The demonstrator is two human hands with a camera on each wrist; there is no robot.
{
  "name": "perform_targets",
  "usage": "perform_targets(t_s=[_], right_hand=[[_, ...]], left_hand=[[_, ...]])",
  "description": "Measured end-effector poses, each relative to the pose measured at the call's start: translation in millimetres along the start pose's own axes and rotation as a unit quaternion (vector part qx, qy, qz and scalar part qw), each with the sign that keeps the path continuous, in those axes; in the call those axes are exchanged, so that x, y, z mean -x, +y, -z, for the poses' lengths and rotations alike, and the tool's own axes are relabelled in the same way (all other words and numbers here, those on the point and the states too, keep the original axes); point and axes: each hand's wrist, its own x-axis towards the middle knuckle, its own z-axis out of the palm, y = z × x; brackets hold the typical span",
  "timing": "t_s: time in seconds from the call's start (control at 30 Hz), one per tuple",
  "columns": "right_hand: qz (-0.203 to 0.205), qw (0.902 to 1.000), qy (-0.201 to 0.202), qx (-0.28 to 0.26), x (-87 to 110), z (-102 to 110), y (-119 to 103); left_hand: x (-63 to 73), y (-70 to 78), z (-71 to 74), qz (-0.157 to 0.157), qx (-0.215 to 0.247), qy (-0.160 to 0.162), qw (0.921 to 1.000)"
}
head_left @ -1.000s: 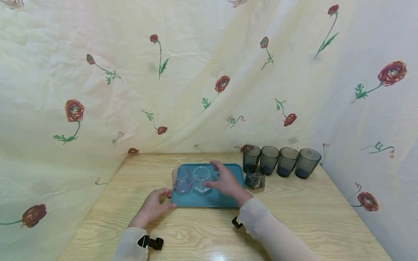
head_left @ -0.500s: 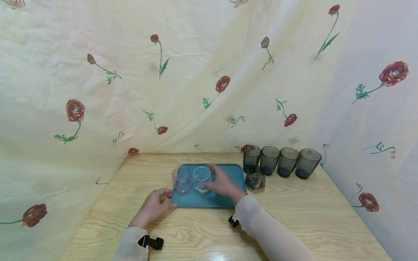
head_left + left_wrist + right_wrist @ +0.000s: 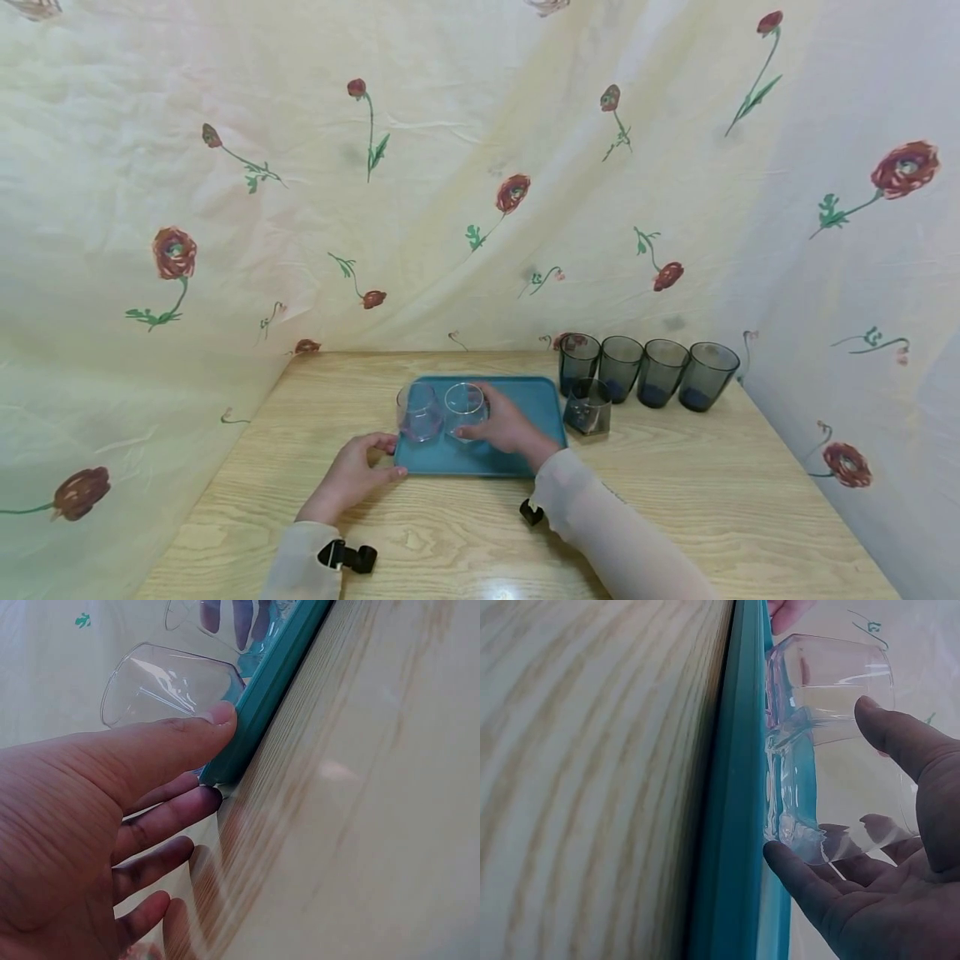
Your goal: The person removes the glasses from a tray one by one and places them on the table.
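Note:
A blue tray (image 3: 528, 400) lies on the wooden table. Two clear faceted glasses stand upright on its left half: a pinkish glass (image 3: 418, 415) at the left end and a colourless glass (image 3: 461, 410) beside it. My left hand (image 3: 356, 472) holds the tray's front left corner, the thumb (image 3: 214, 716) on its front rim and the fingers at its side. My right hand (image 3: 512, 427) grips the colourless glass from the right. In the right wrist view the thumb (image 3: 900, 735) and fingers lie on opposite sides of it; part of the fingers shows through the glass.
Just right of the tray stands a short smoky glass (image 3: 587, 410). Behind it, several tall dark tumblers (image 3: 618, 371) form a row at the back right. A flowered cloth (image 3: 450, 208) hangs behind and beside the table (image 3: 450, 533).
My right hand has moved left and closed round the colourless glass. My left hand has stayed at the tray corner, and both glasses stand where they were.

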Motion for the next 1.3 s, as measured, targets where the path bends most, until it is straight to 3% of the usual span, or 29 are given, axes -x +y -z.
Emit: perform_targets(t_s=[0.33, 0.67, 1.0, 1.3], right_hand=[[0.014, 0.9996, 0.013, 0.019, 1.5, -1.7, 3.3], [0.021, 0.9985, 0.050, 0.004, 8.6, -4.0, 1.6], [0.005, 0.9959, 0.090, -0.008, 18.8, 8.7, -2.6], [0.031, 0.9894, 0.141, -0.013, 35.9, 24.0, -2.0]], left_hand=[[0.0, -0.3, -0.5, -0.001, 0.005, -0.003, 1.0000], [0.3, -0.1, 0.0, 0.001, 0.001, -0.001, 1.0000], [-1.0, -1.4, -1.0, -0.005, 0.008, -0.002, 1.0000], [-0.5, 2.0, -0.4, 0.001, 0.010, -0.002, 0.9999]])
